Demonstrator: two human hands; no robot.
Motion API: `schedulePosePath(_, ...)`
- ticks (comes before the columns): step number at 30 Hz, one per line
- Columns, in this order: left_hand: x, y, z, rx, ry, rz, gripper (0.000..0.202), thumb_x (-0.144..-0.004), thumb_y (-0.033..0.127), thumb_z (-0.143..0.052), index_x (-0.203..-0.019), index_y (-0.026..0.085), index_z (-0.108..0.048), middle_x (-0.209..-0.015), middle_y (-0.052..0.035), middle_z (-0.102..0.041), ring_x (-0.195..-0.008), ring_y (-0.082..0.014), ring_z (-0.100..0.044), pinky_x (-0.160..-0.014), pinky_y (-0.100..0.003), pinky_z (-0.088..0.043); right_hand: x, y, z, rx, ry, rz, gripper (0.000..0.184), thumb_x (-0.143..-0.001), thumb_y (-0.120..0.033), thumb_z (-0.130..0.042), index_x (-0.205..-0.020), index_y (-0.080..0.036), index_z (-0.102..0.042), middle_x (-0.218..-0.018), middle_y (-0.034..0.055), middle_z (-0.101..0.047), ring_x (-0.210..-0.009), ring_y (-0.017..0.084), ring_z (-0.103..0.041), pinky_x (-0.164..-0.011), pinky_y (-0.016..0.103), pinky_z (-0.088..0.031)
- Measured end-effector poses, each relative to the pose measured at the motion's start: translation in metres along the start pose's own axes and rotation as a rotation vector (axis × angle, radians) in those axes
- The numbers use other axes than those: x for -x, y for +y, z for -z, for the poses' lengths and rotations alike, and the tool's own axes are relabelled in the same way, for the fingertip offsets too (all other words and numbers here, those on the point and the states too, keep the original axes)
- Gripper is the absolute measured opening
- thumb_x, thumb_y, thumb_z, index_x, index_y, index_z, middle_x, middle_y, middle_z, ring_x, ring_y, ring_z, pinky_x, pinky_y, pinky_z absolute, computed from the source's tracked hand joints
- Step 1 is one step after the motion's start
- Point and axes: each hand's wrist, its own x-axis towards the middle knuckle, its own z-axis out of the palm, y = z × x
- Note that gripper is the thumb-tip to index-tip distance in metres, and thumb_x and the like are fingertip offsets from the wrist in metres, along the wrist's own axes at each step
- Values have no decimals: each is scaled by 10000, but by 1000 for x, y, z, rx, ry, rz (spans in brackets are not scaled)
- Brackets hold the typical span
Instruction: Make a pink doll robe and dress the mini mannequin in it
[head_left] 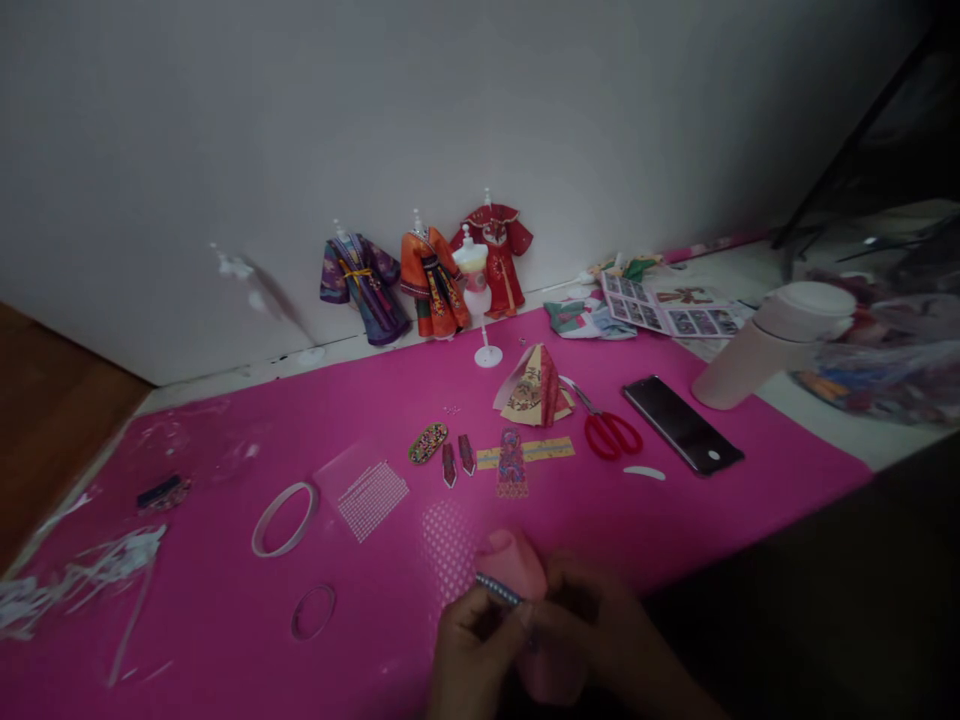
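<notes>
At the bottom of the view, a small pink cloth piece (511, 562) is held between my two hands. A dark strip with a row of pale beads (498, 588) lies against it. My left hand (474, 645) is closed, its fingers pinching the beaded strip from the left. My right hand (596, 615) is closed on the pink cloth, thumb and finger meeting the strip's right end. Above the hands lie a patterned panel (512, 462) across a yellow strip (553, 448) and two small pointed patterned pieces (449, 466). Dim light hides the lower part of the cloth.
Red-handled scissors (613, 436), a phone (682, 425) and a bottle (772, 345) are on the right of the pink tabletop (405, 600). Tape rolls (285, 520) and a bead sheet (373, 500) lie left. Dressed mini mannequins (431, 285) and a folded skirt (536, 390) stand behind.
</notes>
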Motion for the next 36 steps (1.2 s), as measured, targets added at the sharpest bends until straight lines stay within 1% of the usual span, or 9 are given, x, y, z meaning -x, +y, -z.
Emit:
schedulePosePath(3,-3,-1,0,11,-27,-13,323,-652,454,-859,-779,173,-761,-740,-28,-715,-734,-180,-625,-729,-287,-491,0,1,-1,-57,-36,-25,260,-780,-396,-740,-686,-199,-599,-695,-15,-597,-663,155,-537,-612,272,-398)
schedulePosePath(5,-4,0,0,40,-45,-27,315,-645,433,-871,-793,176,-763,-771,-34,-730,-759,-189,-638,-749,-295,-493,0,3,0,-76,-50,-3,277,-785,-428,-737,-704,-197,-607,-713,-10,-603,-678,158,-542,-629,276,-404)
schedulePosePath(9,-3,0,-3,119,-43,-29,352,-602,438,-896,-810,183,-772,-797,-41,-749,-791,-198,-656,-772,-301,-493,-1,8,5,-24,-53,40,351,-820,-484,-698,-676,-188,-574,-687,-10,-575,-658,151,-524,-615,270,-400)
schedulePosePath(12,-1,2,-8,219,-38,14,374,-607,448,-891,-843,179,-780,-809,-54,-755,-804,-209,-674,-799,-319,-494,-1,8,8,5,-69,51,353,-848,-485,-672,-685,-186,-580,-697,-1,-599,-669,156,-549,-623,269,-414)
schedulePosePath(15,1,5,-13,314,-12,64,347,-619,405,-890,-847,167,-782,-773,-60,-754,-772,-218,-690,-799,-338,-498,0,4,8,26,-68,60,338,-858,-463,-662,-681,-187,-580,-704,3,-610,-678,160,-559,-630,272,-420)
schedulePosePath(20,1,3,-17,296,39,58,332,-595,391,-898,-764,138,-764,-716,-62,-739,-681,-202,-670,-708,-315,-492,2,0,5,36,-73,40,238,-791,-402,-705,-749,-192,-602,-751,5,-597,-714,178,-557,-648,290,-436)
schedulePosePath(25,0,-4,-16,292,66,52,330,-594,399,-894,-709,131,-742,-671,-46,-713,-635,-170,-637,-653,-280,-469,3,6,5,71,-6,44,209,-778,-341,-698,-686,-200,-575,-699,-18,-558,-659,151,-519,-594,259,-410)
schedulePosePath(29,0,-4,-14,295,77,52,342,-594,423,-887,-701,130,-746,-648,-47,-712,-609,-169,-635,-646,-280,-468,3,5,7,111,-14,72,235,-793,-362,-685,-666,-200,-570,-674,-17,-553,-658,152,-515,-592,259,-401)
schedulePosePath(36,0,0,-8,266,49,45,319,-661,425,-847,-765,133,-772,-680,-73,-742,-670,-210,-678,-707,-314,-495,5,0,7,89,-2,68,276,-789,-382,-704,-646,-200,-554,-656,-28,-526,-637,137,-489,-586,253,-388)
